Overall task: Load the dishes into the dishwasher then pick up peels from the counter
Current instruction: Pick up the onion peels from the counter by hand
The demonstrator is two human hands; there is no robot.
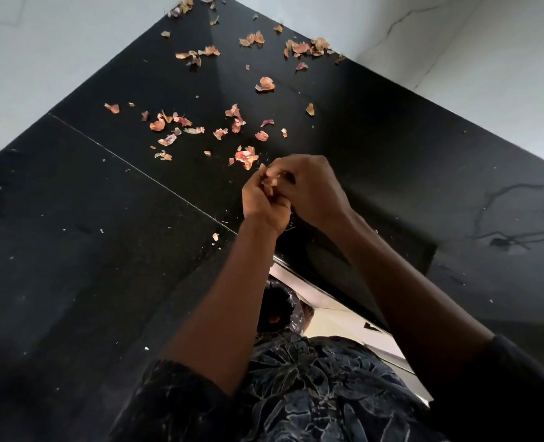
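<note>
1. Two hands are pictured brought together at the centre of the frame, above a black counter [73, 234], with their knuckles touching.
2. The left hand [264, 202] is clenched around gathered peels [272, 181], and pale pink bits can be seen between its curled fingers.
3. The right hand [312, 189], at the left hand's 3 o'clock, is curled over, and the same bits are pinched by its fingertips.
4. Scattered peels [246, 157] are spread over the counter from just beyond the hands at 11 o'clock up to the far corner at 12 o'clock.
5. A lone scrap [215, 236] is seen at the hands' 7 o'clock, near the counter's edge.
6. The counter is crossed by a thin seam [136, 167], which is drawn from 10 o'clock down toward the left wrist.
7. The counter is enclosed by pale walls [41, 43] at 10 and 2 o'clock, and a patterned shirt [312, 393] is shown at 6 o'clock.
</note>
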